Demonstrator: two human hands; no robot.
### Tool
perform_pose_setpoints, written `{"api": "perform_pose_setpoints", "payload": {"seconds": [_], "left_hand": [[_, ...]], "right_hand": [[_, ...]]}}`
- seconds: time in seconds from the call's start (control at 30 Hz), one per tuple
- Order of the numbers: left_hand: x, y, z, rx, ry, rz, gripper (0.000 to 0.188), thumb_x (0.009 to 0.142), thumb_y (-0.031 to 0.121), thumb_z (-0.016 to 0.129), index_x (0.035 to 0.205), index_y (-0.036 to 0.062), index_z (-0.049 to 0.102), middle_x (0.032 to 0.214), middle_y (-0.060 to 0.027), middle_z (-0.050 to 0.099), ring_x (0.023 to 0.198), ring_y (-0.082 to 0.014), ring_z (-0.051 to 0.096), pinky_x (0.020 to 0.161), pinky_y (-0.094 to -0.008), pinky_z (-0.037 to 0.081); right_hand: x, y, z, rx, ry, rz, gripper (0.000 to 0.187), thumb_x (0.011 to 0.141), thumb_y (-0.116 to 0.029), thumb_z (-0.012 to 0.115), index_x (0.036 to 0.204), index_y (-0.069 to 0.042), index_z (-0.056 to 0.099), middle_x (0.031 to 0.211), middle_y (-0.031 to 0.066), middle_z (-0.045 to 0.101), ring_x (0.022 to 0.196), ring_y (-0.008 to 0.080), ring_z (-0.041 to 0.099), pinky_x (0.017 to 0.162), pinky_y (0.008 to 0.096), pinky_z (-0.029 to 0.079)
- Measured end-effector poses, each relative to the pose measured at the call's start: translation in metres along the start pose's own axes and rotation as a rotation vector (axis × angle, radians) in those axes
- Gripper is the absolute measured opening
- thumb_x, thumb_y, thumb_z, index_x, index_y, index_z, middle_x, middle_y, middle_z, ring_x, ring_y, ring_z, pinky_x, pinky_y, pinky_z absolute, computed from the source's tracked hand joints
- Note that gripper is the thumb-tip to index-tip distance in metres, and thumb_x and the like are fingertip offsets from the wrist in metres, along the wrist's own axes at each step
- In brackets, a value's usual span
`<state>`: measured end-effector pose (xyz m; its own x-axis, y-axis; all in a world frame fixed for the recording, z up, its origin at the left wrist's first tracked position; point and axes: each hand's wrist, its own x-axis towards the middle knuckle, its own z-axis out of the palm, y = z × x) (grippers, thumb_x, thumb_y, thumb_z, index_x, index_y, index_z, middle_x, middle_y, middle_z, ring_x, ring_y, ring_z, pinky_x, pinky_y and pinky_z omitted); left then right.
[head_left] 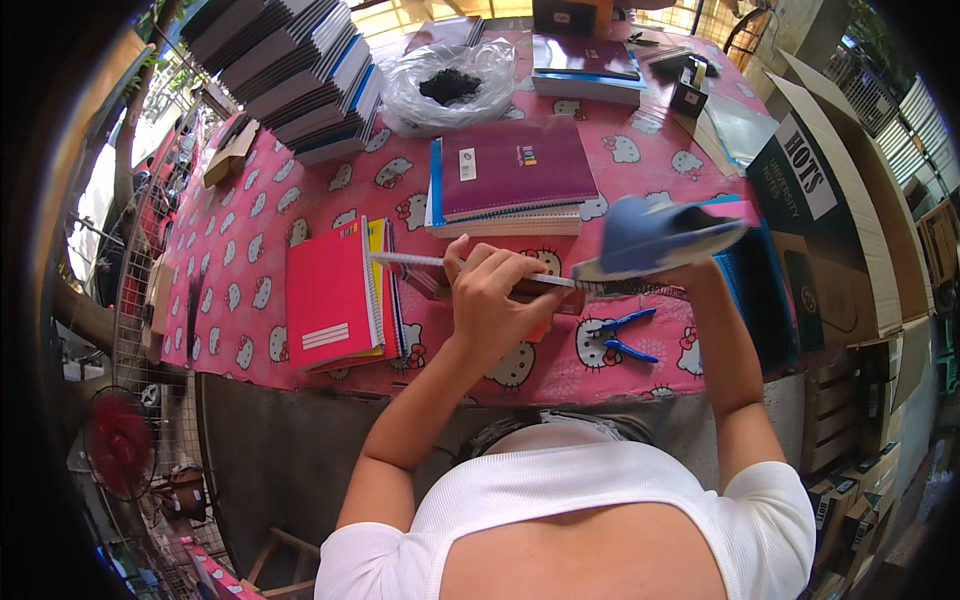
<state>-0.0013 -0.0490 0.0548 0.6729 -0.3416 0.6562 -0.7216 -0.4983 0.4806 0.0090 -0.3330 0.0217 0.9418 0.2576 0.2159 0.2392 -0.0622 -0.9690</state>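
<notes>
My left hand (492,295) is closed around a notebook (415,262) held nearly edge-on above the table, its white edge upward. At the notebook's right end a dark spiral coil (645,288) shows. My right hand (690,275) is at a blue slipper-like thing (655,240) with a pale underside, beside the coil. It is smeared by motion and hides most of the fingers, which seem wrapped round it. Blue-handled pliers (625,335) lie spread on the table below. To the left is a stack of red and yellow spiral notebooks (330,295).
A purple notebook stack (520,170) lies ahead, with another stack (585,75) behind it. A tall notebook pile (290,75) stands far left, next to a clear plastic bag (450,85) with black coils. Cardboard boxes (815,200) line the right side. A pink patterned cloth (240,320) covers the table.
</notes>
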Motion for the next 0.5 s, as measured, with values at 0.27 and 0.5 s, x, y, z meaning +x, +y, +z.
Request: {"api": "perform_pose_setpoints", "payload": {"seconds": [0.27,0.5], "left_hand": [[0.006,-0.001,-0.001,-0.001,-0.026,0.039,0.033,0.059,0.022,0.083,0.083,0.0116,0.063,0.069,0.0020,0.062,0.071,-0.0159,0.059,0.097,-0.0410,0.032],[0.008,-0.001,-0.006,-0.081,-0.048,-0.040,0.039,0.062,0.020,0.080,0.096,0.0115,0.061,0.071,-0.0005,0.066,0.073,-0.0184,0.062,0.095,-0.0404,0.032]], "right_hand": [[0.019,0.017,-0.018,-0.817,-0.067,-0.294,0.043,0.064,0.002,0.071,0.106,-0.004,0.062,0.086,0.0053,0.066,0.082,0.0136,0.060,0.074,0.0295,0.050],[0.021,-0.016,0.025,-0.248,-0.124,0.079,0.059,0.056,0.003,0.072,0.113,-0.001,0.060,0.095,0.0020,0.066,0.085,0.0095,0.058,0.079,0.0272,0.050]]}}
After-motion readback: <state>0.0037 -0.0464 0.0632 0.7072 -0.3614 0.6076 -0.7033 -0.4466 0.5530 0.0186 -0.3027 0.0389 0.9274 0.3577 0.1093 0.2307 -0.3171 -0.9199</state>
